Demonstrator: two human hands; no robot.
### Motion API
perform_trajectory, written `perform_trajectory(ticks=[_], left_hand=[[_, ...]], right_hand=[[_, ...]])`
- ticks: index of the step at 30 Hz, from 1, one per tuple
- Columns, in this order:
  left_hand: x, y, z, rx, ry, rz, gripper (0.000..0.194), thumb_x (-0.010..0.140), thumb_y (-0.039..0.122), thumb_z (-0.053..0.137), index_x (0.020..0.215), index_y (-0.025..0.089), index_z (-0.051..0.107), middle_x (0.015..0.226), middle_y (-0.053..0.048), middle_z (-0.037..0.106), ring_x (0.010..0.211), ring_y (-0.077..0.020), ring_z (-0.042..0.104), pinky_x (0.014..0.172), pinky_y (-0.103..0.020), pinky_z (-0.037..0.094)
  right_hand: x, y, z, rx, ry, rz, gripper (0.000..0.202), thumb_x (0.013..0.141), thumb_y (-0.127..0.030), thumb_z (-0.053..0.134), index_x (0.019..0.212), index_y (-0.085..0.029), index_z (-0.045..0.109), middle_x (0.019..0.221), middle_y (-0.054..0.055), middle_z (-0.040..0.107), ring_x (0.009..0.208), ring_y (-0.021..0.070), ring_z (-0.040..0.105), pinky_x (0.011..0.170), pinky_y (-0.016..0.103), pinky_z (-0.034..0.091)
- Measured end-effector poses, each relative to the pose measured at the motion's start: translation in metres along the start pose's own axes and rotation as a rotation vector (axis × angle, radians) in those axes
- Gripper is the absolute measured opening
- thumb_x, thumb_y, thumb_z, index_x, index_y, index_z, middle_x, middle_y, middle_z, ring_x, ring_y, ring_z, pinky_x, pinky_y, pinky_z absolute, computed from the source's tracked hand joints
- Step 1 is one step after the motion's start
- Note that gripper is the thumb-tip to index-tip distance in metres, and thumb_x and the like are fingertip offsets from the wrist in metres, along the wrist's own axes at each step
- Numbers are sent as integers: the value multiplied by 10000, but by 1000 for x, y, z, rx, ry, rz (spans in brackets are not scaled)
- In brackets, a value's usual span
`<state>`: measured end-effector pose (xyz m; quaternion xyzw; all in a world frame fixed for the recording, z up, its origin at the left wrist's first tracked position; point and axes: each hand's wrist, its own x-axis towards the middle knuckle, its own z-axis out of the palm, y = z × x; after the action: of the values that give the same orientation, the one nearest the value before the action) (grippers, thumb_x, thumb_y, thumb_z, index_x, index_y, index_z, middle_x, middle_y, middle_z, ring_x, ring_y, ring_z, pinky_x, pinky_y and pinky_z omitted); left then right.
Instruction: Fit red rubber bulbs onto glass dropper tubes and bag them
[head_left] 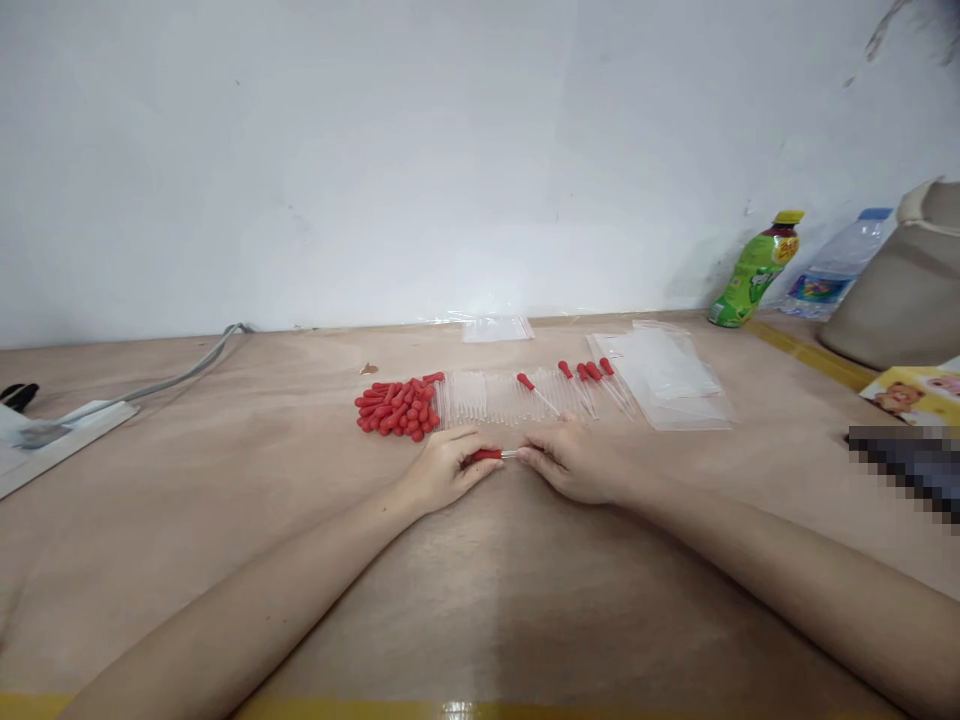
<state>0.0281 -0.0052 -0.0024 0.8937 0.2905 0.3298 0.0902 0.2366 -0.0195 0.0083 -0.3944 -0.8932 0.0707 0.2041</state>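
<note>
Your left hand (448,470) and right hand (574,462) are bare, as are your left forearm (262,595) and right forearm (765,560), both slender and widening away from the hands, the left one marked by a small round spot (385,508) near the wrist (409,495) and fainter specks (269,618) farther up.

Open tabletop (480,610) between the forearms (292,580), glass tubes (499,398) blocking ahead, red bulbs (397,407) left, plastic bags (664,365) right

Your one camera sits on your head, above and behind your left hand (448,470) and right hand (576,462). It looks forward and down, near enough for your forearms (315,555) to stretch away from it, and wide enough to show tabletop (420,620) around the hands and the wall (375,180) beyond them.
</note>
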Motion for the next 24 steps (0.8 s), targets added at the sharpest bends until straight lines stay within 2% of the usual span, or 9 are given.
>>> perform_trajectory(ticks=[3, 5, 7, 10, 12, 14, 17, 22, 24], left_hand=[[0, 0, -2, -18, 24, -50, 226, 791, 327, 570, 939, 161, 610, 737, -24, 566, 596, -99, 510, 578, -227, 453], [-1, 0, -3, -39, 39, -105, 330, 779, 327, 585, 1073, 181, 554, 811, -26, 536, 574, -81, 482, 551, -219, 458], [-2, -1, -4, -46, 53, -149, 398, 781, 312, 579, 1152, 199, 490, 851, -27, 496, 571, -74, 466, 532, -215, 461], [-1, -1, -4, -34, 46, -163, 370, 792, 276, 557, 1145, 203, 477, 823, -14, 465, 575, -77, 458, 530, -215, 458], [-1, 0, -3, -32, 29, -156, 317, 795, 251, 547, 1104, 199, 502, 853, -22, 470, 593, -77, 465, 540, -212, 456], [0, 0, -3, -31, 13, -150, 255, 799, 232, 537, 1051, 195, 535, 887, -29, 476, 607, -74, 470, 549, -208, 453], [0, 0, -3, -25, 3, -145, 202, 806, 226, 524, 1001, 193, 563, 886, -31, 482, 607, -75, 468, 555, -212, 451], [0, 0, -2, -26, -1, -133, 163, 808, 233, 517, 948, 181, 583, 902, -41, 497, 612, -80, 473, 557, -220, 447], [0, 0, -2, -28, -10, -132, 154, 808, 229, 515, 933, 177, 588, 904, -46, 499, 618, -83, 477, 559, -223, 446]], right_hand=[[2, 5, -13, 7, -8, -38, 189, 842, -220, 425, 750, -165, 582, 742, 36, 615, 691, 135, 513, 667, 258, 337], [5, 17, -24, 33, 32, 14, 183, 826, -211, 433, 769, -164, 601, 764, 43, 623, 697, 136, 526, 647, 243, 356], [6, 39, -35, 46, 142, 168, 190, 815, -239, 438, 761, -169, 606, 745, 35, 627, 659, 131, 531, 600, 231, 359], [4, 80, -49, -51, 340, 538, 210, 779, -316, 475, 700, -175, 608, 667, 28, 621, 613, 143, 534, 565, 240, 350], [0, 102, -53, -136, 382, 731, 232, 747, -356, 499, 639, -177, 599, 614, 35, 607, 618, 164, 543, 575, 257, 354], [-5, 116, -52, -180, 358, 866, 261, 724, -407, 500, 627, -189, 605, 656, 50, 623, 666, 196, 562, 571, 273, 357], [-8, 121, -47, -229, 270, 990, 320, 696, -498, 477, 666, -219, 630, 737, 66, 639, 734, 251, 574, 547, 297, 351], [-6, 113, -45, -263, 134, 1021, 405, 687, -566, 442, 646, -215, 639, 730, 85, 635, 750, 268, 576, 577, 326, 353], [-5, 108, -45, -257, 124, 1003, 436, 695, -586, 420, 622, -211, 631, 712, 82, 632, 740, 258, 574, 581, 321, 350]])
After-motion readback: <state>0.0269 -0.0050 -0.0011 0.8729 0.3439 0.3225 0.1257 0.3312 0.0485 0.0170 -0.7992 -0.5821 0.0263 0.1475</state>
